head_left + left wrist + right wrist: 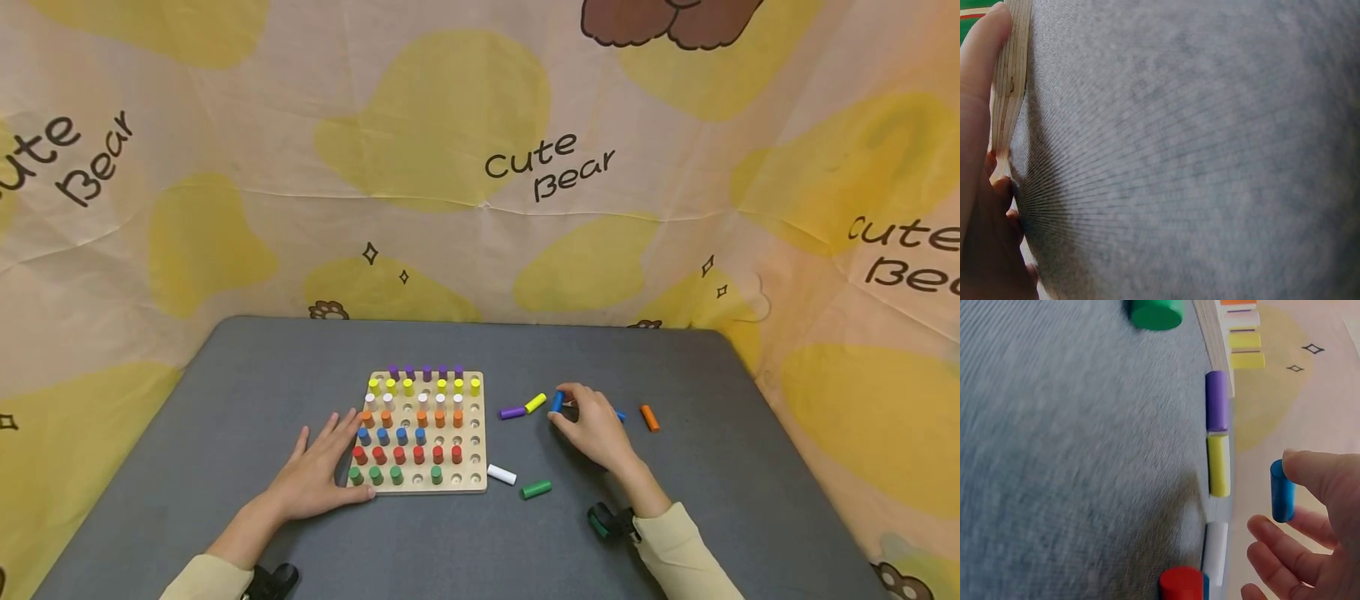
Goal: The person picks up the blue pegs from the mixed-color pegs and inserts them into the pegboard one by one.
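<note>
My right hand [596,425] pinches a blue peg [1282,490] between thumb and a fingertip, raised off the table in the right wrist view; its other fingers are spread loosely. My left hand [318,471] lies along the left side of a wooden pegboard [467,447], fingers extended, thumb at the near left corner. In the left wrist view the thumb [975,59] presses on the board's edge [1011,69]. Coloured pegs stand upright in rows: purple, yellow, white, orange, blue, red and green. Gaps show in several rows, including the blue pegs [402,436] and green pegs [377,475].
Loose pegs lie right of the board: purple [512,412], yellow [536,403], white [502,474], green [536,489] and orange [649,417]. Another blue peg [621,416] is partly behind my right hand. Red [1181,584] and white [1215,553] pegs appear in the right wrist view.
</note>
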